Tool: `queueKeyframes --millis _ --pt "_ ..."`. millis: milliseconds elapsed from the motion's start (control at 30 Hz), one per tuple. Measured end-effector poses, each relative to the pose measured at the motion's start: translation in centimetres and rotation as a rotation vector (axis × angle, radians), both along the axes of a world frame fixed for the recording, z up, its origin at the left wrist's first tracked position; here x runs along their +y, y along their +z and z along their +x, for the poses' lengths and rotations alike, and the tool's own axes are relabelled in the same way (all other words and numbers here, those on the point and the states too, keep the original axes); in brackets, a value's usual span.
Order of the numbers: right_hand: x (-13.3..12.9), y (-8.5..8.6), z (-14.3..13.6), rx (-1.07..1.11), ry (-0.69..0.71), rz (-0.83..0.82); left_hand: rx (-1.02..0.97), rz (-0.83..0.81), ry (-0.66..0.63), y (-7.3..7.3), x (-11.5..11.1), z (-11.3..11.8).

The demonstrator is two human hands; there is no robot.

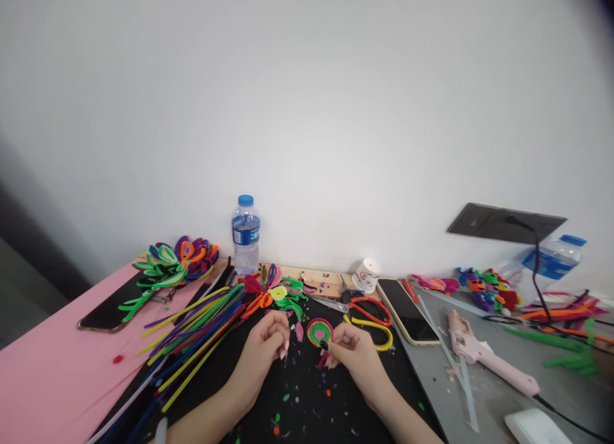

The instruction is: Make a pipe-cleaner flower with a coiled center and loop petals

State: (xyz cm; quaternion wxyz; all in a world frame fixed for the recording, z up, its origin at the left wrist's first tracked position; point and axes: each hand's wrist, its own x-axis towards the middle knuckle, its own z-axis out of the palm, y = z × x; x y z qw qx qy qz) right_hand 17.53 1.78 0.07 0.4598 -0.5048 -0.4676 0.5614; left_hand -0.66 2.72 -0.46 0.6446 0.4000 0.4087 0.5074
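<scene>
My left hand (pixel 267 343) is closed with its fingers curled in over the black mat (pixel 249 409); whether anything is in them is hidden. Between the fingertips of my right hand (pixel 354 351) is a short magenta pipe cleaner piece (pixel 323 359), with a small black bit at the thumb tip. A coiled pipe cleaner disc (pixel 319 333) in pink, green and yellow lies against or just beside these fingers; I cannot tell if they touch it. Beyond my hands is a pipe cleaner flower (pixel 263 289). Scissors (pixel 367 316) with red and yellow handles lie past my right hand.
Pipe cleaners (pixel 201 332) spread at the left, near a phone (pixel 108 309) and finished flowers (pixel 173 261). A water bottle (pixel 246 239) stands by the wall. To the right are a white roll (pixel 367 276), another phone (pixel 407 309) and a corded pink glue gun (pixel 494 361).
</scene>
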Motion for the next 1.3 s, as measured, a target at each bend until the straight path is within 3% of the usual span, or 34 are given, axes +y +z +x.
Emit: queueKeyframes --millis 167,367,667,933,1300 --pt "-0.1 0.0 0.1 -0.02 0.004 0.0 -0.058 -0.06 -0.035 0.3 -0.1 0.1" --pt "0.0 -0.3 0.1 -0.015 0.004 0.015 0.05 -0.094 -0.069 0.1 0.1 0.1" --pt "0.2 -0.4 0.2 0.007 0.023 0.002 0.2 0.215 -0.037 -0.4 0.0 0.2" --pt "-0.5 -0.3 -0.1 0.028 0.181 -0.032 0.408 0.401 -0.238 -0.7 -0.9 0.1" --pt "-0.6 -0.5 0.0 0.023 0.258 -0.058 0.674 0.585 -0.297 1.1 -1.3 0.0"
